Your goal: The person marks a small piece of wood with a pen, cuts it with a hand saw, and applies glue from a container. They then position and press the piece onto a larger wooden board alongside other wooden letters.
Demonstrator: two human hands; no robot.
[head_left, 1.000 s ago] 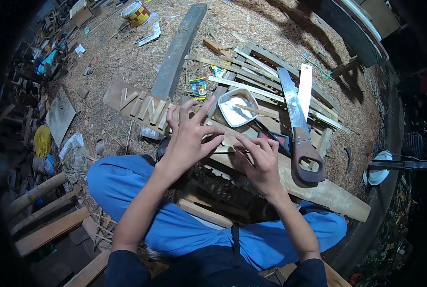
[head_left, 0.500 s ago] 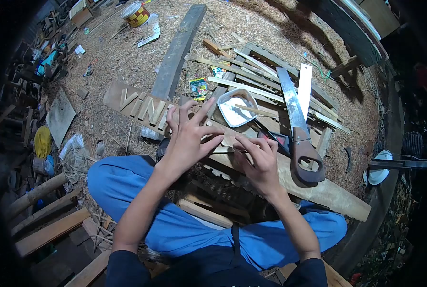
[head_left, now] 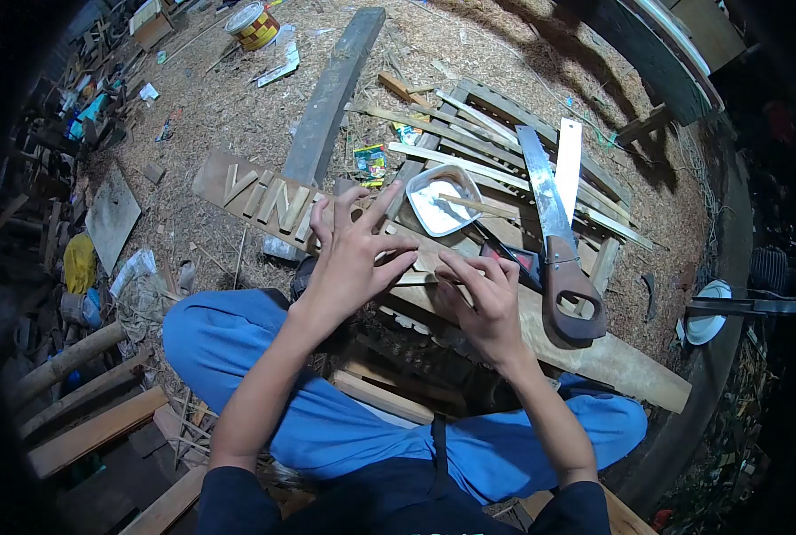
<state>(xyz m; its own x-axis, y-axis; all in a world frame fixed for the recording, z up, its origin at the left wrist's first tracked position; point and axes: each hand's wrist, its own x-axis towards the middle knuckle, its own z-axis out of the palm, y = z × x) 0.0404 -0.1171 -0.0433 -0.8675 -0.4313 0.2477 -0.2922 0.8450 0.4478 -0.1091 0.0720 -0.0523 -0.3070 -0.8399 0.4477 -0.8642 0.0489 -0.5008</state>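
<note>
A long wooden board (head_left: 607, 361) lies across in front of my lap. Short wooden strips (head_left: 266, 202) sit on its left part, forming letter-like shapes. My left hand (head_left: 349, 254) rests over the middle of the board, fingers spread, thumb and a fingertip close to my right fingertips. Curled at the board's near edge, my right hand (head_left: 480, 290) has its fingers at the end of a small wooden strip (head_left: 413, 279). Part of that strip is hidden by the fingers. Just beyond the hands is a white tub (head_left: 423, 212) of white paste with a stick (head_left: 478, 207) across it.
A handsaw (head_left: 554, 223) lies on the board's right side, with another blade (head_left: 567, 160) beside it. Wooden slats (head_left: 469, 160) are stacked behind the tub. A thick beam (head_left: 336, 98) stretches away at the back. A bucket (head_left: 254, 27) stands far left on the shavings.
</note>
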